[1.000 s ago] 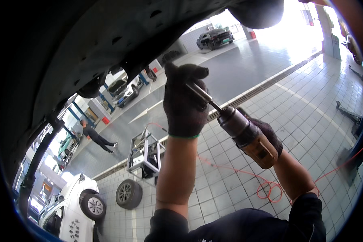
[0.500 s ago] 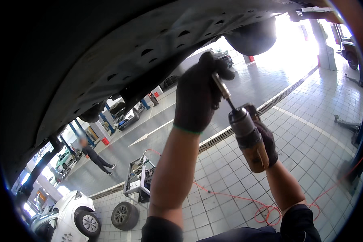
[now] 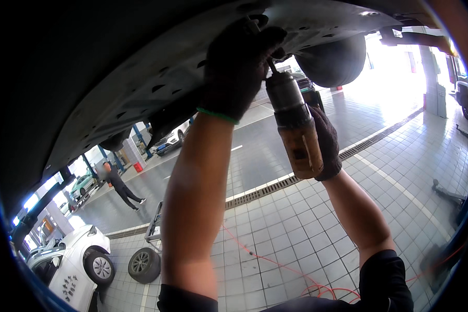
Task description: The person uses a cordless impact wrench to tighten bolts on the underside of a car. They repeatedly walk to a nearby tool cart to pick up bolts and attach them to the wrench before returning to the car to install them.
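Note:
Overhead, the dark underside panel (image 3: 177,78) of a raised car runs across the top, pierced with holes. My right hand (image 3: 328,148), in a dark glove, is wrapped around a cordless power driver (image 3: 296,140) with a worn brown body, pointed upward. A thin shaft (image 3: 273,65) leads from its nose to a metal socket (image 3: 252,25) near the panel. My left hand (image 3: 234,75), in a dark glove with a green cuff edge, is closed around the shaft and socket close under the panel. What the socket tip touches is hidden in shadow.
A round dark tyre-like shape (image 3: 335,60) hangs beyond the panel. Below are a tiled floor (image 3: 275,229), a drain grate (image 3: 260,193) and a red hose (image 3: 286,265). A loose wheel (image 3: 143,265) and a white car (image 3: 70,260) stand lower left; a person (image 3: 122,184) stands farther off.
Both hands have moved up and a little left with the driver, bringing the socket up to the underside panel. The view has shifted slightly.

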`<action>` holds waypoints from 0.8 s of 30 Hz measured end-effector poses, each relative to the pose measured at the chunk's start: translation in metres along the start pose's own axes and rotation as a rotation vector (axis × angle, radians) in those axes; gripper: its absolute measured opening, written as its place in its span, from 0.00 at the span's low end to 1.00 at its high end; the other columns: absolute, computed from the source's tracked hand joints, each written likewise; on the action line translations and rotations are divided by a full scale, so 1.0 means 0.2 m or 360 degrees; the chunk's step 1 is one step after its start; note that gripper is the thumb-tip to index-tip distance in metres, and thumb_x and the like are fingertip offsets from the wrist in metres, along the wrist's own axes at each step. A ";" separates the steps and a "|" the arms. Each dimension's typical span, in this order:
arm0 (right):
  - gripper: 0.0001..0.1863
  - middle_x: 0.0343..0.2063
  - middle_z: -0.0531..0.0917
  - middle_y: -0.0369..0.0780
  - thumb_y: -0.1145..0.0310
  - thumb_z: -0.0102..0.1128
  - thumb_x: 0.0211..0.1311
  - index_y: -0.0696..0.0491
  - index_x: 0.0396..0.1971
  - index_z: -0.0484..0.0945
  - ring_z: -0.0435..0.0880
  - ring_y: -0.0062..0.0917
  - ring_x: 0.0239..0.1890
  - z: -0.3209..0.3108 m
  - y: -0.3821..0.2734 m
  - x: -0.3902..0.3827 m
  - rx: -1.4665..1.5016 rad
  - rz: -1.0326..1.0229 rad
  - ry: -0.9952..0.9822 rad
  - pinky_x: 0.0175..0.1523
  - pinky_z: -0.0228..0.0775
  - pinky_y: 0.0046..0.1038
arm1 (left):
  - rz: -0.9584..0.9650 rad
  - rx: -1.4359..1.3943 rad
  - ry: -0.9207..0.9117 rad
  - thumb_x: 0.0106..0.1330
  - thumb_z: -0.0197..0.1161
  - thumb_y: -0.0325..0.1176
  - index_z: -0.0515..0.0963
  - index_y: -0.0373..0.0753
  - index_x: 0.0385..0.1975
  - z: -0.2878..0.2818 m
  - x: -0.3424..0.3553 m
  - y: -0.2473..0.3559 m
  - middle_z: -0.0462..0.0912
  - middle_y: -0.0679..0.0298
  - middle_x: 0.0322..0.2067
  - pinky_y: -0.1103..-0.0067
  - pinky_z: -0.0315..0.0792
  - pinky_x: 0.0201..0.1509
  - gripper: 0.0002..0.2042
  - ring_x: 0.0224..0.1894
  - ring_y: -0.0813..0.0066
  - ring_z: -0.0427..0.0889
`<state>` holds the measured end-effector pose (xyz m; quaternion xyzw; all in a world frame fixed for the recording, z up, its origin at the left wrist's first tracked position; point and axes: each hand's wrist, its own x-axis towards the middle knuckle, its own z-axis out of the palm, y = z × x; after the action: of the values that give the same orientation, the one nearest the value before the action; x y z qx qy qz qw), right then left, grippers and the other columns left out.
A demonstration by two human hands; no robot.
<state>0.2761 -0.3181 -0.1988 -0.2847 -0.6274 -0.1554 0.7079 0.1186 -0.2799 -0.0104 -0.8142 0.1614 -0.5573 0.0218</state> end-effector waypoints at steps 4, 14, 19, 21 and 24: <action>0.32 0.49 0.85 0.44 0.56 0.74 0.57 0.53 0.61 0.78 0.84 0.40 0.52 -0.01 0.03 0.07 -0.0088 -0.0083 0.0030 0.59 0.74 0.41 | 0.0186 0.0278 -0.0034 0.72 0.66 0.37 0.84 0.45 0.45 0.00 0.06 -0.02 0.88 0.61 0.35 0.76 0.81 0.39 0.08 0.31 0.69 0.88; 0.31 0.50 0.85 0.43 0.57 0.74 0.57 0.52 0.60 0.78 0.84 0.39 0.53 0.03 0.09 0.09 0.0043 -0.0087 0.0043 0.61 0.74 0.41 | -0.0821 -0.0508 -0.0004 0.69 0.69 0.41 0.83 0.42 0.48 -0.02 0.11 0.17 0.87 0.66 0.32 0.81 0.71 0.27 0.13 0.22 0.82 0.77; 0.27 0.50 0.85 0.42 0.63 0.72 0.60 0.52 0.59 0.78 0.84 0.37 0.55 0.06 0.09 0.09 0.0196 -0.0027 0.0068 0.62 0.75 0.38 | -0.0679 -0.0516 -0.0020 0.67 0.69 0.42 0.82 0.38 0.55 -0.01 0.19 0.16 0.88 0.61 0.35 0.74 0.77 0.42 0.21 0.33 0.65 0.85; 0.25 0.51 0.85 0.43 0.67 0.71 0.62 0.53 0.59 0.78 0.84 0.36 0.55 0.07 0.13 0.07 0.0389 0.0168 0.0066 0.61 0.76 0.37 | -0.0764 -0.0230 0.0066 0.68 0.68 0.37 0.82 0.36 0.53 0.02 0.20 0.28 0.84 0.67 0.30 0.77 0.76 0.36 0.17 0.29 0.76 0.82; 0.20 0.49 0.84 0.41 0.70 0.67 0.66 0.54 0.57 0.77 0.85 0.31 0.50 0.08 0.17 0.07 0.0465 0.0166 0.0056 0.56 0.79 0.32 | -0.0417 0.0570 0.0020 0.67 0.68 0.36 0.83 0.36 0.48 0.00 0.17 0.21 0.83 0.68 0.29 0.76 0.75 0.33 0.14 0.27 0.76 0.81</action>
<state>0.2848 -0.2800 -0.1915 -0.2080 -0.6152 -0.0305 0.7598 0.1198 -0.3296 0.0103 -0.8079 -0.0471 -0.5800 0.0926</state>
